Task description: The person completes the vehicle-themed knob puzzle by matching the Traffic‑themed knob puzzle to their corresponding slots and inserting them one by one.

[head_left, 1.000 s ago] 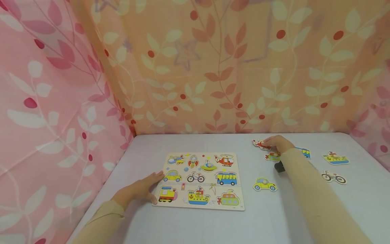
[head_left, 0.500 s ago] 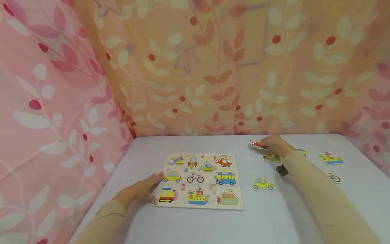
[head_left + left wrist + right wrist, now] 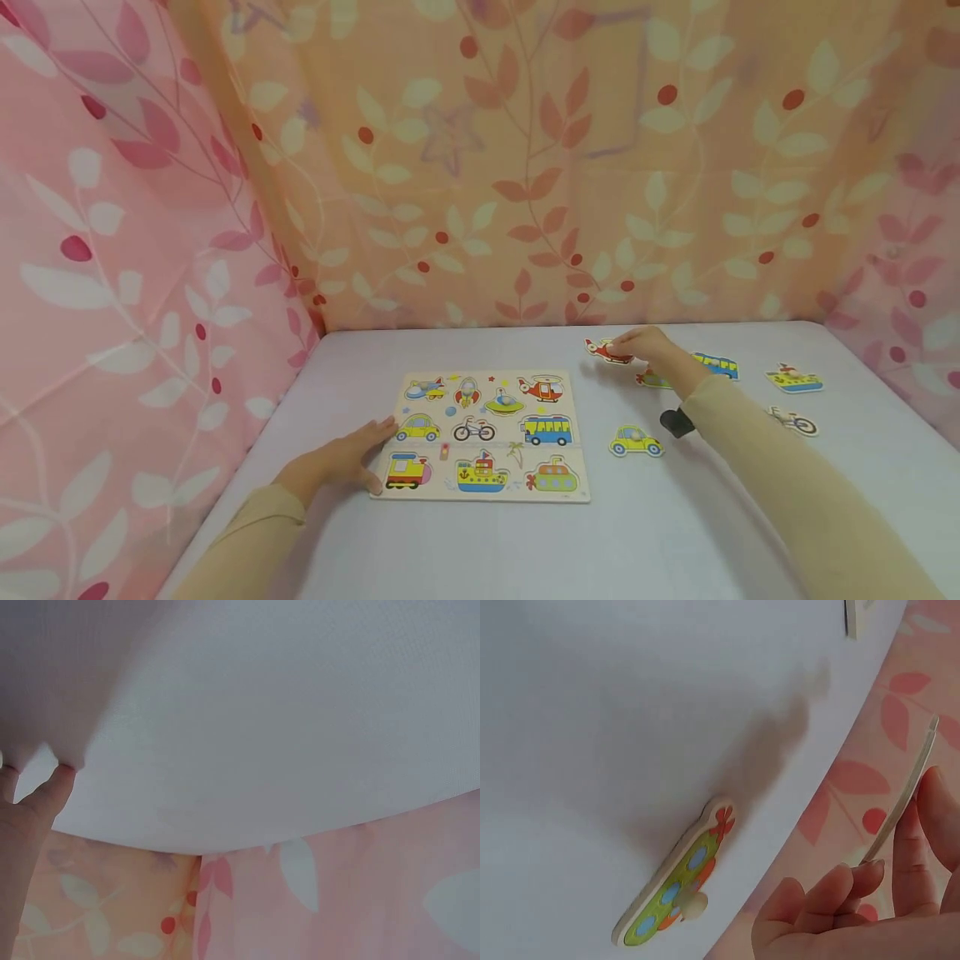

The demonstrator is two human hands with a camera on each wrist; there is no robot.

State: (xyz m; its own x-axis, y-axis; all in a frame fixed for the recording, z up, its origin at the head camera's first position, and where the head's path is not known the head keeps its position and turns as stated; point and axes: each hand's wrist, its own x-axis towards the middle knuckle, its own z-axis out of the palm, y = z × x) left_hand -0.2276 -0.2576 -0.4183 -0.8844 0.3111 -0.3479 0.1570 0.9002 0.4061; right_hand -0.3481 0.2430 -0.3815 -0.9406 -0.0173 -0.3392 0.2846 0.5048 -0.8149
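My right hand (image 3: 648, 348) pinches a red helicopter puzzle piece (image 3: 606, 351) at the far side of the table. The right wrist view shows this helicopter piece edge-on (image 3: 902, 801), raised off the tabletop between fingers and thumb. Below it lies a green submarine piece (image 3: 660, 896) with a wooden knob, partly covered by the hand in the head view. My left hand (image 3: 341, 454) rests at the left edge of the wooden puzzle board (image 3: 579, 442), thumb and fingers spread and touching it. Plane, rocket and flying saucer on the board show knobs. A printed helicopter (image 3: 542, 388) marks its top right.
Right of the board lie a yellow car piece (image 3: 636, 441), a blue bus piece (image 3: 716, 366), a boat piece (image 3: 795, 379) and a bicycle piece (image 3: 795, 422). A black object (image 3: 677, 422) sits at my right wrist. Patterned curtains (image 3: 525, 167) border the white table (image 3: 480, 550).
The helicopter piece has come up off the table in my right hand and shifted slightly left. My left hand stays at the board's edge. The head view has turned a little.
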